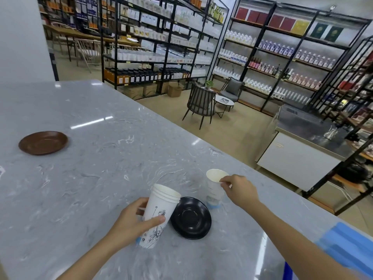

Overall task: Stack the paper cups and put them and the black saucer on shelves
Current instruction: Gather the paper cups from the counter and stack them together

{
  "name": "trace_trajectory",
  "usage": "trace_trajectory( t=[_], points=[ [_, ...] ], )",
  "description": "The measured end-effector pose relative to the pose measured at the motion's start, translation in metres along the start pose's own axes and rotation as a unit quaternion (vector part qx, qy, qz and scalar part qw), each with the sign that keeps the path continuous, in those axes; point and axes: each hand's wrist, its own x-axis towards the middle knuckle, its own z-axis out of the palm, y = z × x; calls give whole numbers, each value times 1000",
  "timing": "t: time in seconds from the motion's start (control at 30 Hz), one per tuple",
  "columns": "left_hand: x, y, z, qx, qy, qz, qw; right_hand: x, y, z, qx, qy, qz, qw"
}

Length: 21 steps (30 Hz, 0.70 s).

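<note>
- Stacking looks partly done — the left hand [131,221] has its grip wrapped round a nested stack of paper cups [159,215], thumb across the printed side, the stack tilted with its mouth leaning away toward the right.
- The rims at the top of the stack suggest about three cups nested; the exact number is hard to tell.
- One single paper cup [215,185] stands apart to the right on the counter [101,168]; the right hand [238,188] pinches its near rim between thumb and fingertips.
- My reading: this last cup has yet to join the stack, so the stacking step is near its end but not finished.
- The black saucer [191,218] lies flat on the counter between the two hands, just beside the base of the stack — untouched, not yet shelved.
- A brown saucer [43,142] sits well apart at the far left of the counter; one of it, and the task does not name it.
- Nothing has reached the shelves [153,47] across the room, so both the cups and the black saucer remain to be carried.
- Count: one stack, one loose cup, one black saucer, one brown saucer, two hands in view.
</note>
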Motion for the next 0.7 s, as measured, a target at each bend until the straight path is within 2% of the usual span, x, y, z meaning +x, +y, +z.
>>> trace_trajectory(
  t=[0.17, 0.43, 0.7],
  points=[
    [-7, 6, 3, 9, -10, -1, 1000, -20, -19, -41, 0, 57, -59, 997],
    [-31, 31, 12, 33, -14, 39, 999, -74, -56, -120, 88, 151, -145, 974],
    [-62, 52, 17, 22, -11, 88, 996, -116, -76, -132, 163, 171, -204, 950]
  ],
)
